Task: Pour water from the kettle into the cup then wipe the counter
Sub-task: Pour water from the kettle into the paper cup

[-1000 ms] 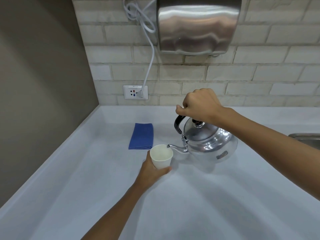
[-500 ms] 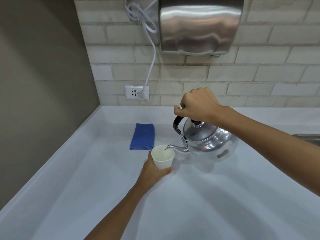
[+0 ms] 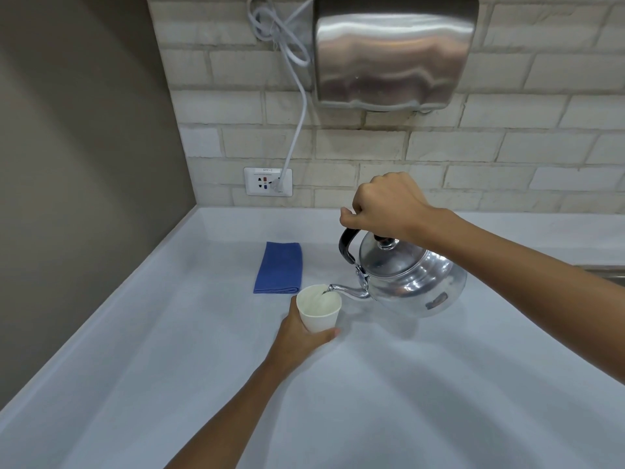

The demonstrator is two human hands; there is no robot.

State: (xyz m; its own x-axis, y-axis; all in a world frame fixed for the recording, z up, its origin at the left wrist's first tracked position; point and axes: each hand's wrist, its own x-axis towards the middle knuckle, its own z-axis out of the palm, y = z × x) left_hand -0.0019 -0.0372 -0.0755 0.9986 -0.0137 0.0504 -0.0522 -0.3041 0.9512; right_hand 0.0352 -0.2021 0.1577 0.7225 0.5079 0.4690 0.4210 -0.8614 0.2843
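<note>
A shiny metal kettle (image 3: 411, 282) with a black handle hangs tilted to the left above the white counter (image 3: 389, 401). My right hand (image 3: 389, 206) is closed on its handle from above. The spout tip sits over the rim of a white paper cup (image 3: 319, 311), and water runs into the cup. My left hand (image 3: 301, 340) wraps the cup from below and behind, holding it upright near the counter. A folded blue cloth (image 3: 279, 272) lies flat on the counter just behind and left of the cup.
A steel hand dryer (image 3: 394, 50) hangs on the brick wall, its white cord (image 3: 297, 123) plugged into a wall socket (image 3: 268, 181). A grey side wall closes the left. A sink edge (image 3: 605, 270) shows at the far right.
The kettle has tipped further left, bringing its spout over the cup's rim, and water now flows in. My left hand has kept the cup almost still.
</note>
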